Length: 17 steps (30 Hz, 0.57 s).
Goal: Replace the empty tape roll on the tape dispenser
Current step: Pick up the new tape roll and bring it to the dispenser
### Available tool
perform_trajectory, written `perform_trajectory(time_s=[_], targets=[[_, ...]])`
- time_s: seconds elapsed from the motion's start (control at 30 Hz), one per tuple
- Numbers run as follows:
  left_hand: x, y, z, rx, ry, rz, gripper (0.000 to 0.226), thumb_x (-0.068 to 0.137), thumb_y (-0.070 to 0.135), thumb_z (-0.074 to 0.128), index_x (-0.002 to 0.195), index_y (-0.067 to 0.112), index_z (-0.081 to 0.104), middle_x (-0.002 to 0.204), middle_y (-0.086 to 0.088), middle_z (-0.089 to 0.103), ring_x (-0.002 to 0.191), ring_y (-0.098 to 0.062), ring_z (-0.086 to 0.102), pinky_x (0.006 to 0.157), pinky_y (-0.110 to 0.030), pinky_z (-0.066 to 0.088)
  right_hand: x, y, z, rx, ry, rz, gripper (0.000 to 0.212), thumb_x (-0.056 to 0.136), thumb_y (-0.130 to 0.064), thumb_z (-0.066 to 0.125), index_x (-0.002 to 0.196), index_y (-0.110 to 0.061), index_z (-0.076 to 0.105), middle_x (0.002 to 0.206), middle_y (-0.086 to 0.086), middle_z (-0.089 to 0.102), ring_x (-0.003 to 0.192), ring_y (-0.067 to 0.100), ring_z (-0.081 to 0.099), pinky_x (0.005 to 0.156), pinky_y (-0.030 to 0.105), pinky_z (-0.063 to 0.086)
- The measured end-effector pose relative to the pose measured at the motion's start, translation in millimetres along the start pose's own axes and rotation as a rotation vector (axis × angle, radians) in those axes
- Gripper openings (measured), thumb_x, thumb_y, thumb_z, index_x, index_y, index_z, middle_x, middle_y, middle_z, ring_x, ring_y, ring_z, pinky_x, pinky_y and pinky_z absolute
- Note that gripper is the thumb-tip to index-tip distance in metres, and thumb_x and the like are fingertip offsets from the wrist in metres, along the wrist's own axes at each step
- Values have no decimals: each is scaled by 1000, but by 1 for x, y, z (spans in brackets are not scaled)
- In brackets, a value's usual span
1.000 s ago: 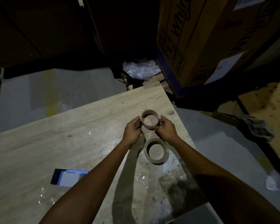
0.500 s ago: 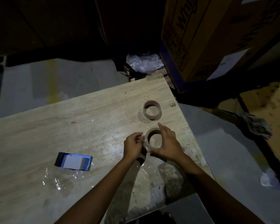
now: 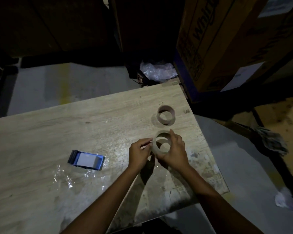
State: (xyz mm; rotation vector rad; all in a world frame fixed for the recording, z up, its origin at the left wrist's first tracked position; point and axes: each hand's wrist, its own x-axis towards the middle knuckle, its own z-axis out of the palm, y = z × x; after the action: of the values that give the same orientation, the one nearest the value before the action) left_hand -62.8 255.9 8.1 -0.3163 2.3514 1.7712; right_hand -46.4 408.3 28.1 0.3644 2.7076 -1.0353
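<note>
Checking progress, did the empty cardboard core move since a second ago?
Yes. The empty core, earlier held in both hands, now rests on the table near its far corner.

- We see two bare forearms, no sleeves in view.
- Left hand [image 3: 139, 155] and right hand [image 3: 175, 153]: no gloves, rings or watch that we can see.

Dim light. Wooden table [image 3: 57, 125] seen from above, far right corner near a cardboard box [image 3: 215, 48]. Empty cardboard core [image 3: 166, 115] standing on end near the far right corner. Just nearer, new tape roll [image 3: 161, 144] gripped by right hand [image 3: 174, 152], tilted up off the surface. Left hand [image 3: 139, 154] pinching at the roll's left side; fingertip contact unclear. Blue tape dispenser [image 3: 85, 159] lying toward mid-table, well apart to the left, on a shiny patch of clear film [image 3: 66, 176].
</note>
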Motion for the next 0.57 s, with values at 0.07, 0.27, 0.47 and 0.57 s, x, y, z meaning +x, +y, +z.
perform_trajectory(time_s=[0.07,0.27,0.47,0.57], targets=[[-11,9,-15,-61,31,17,22,92,4,67,111,10,77,111,-2,76,100,0,69,80,-8,52,-11,-14,-5,55,-16,-8,115,63,-76,60,154,-27,11,149,0,29,135,22,30,102,40,40],[-49,34,-68,-214,131,71,23,90,4,69,107,18,78,108,3,77,104,-7,70,88,-21,57,-46,-62,-13,176,12,-131,126,61,-55,84,156,-31,5,156,1,26,140,20,24,98,29,31],[-81,56,-123,-408,236,108,23,93,7,66,109,19,77,112,-7,76,108,-24,72,91,-40,58,-77,-127,-12,300,103,-220,134,50,-50,92,155,-33,11,151,-1,32,138,17,28,101,24,31],[-92,70,-146,-471,280,146,21,94,9,63,110,15,75,111,-8,77,107,-24,73,88,-37,59,-88,-154,-6,317,138,-274,131,52,-48,93,155,-29,14,147,-9,31,140,16,26,103,23,28]])
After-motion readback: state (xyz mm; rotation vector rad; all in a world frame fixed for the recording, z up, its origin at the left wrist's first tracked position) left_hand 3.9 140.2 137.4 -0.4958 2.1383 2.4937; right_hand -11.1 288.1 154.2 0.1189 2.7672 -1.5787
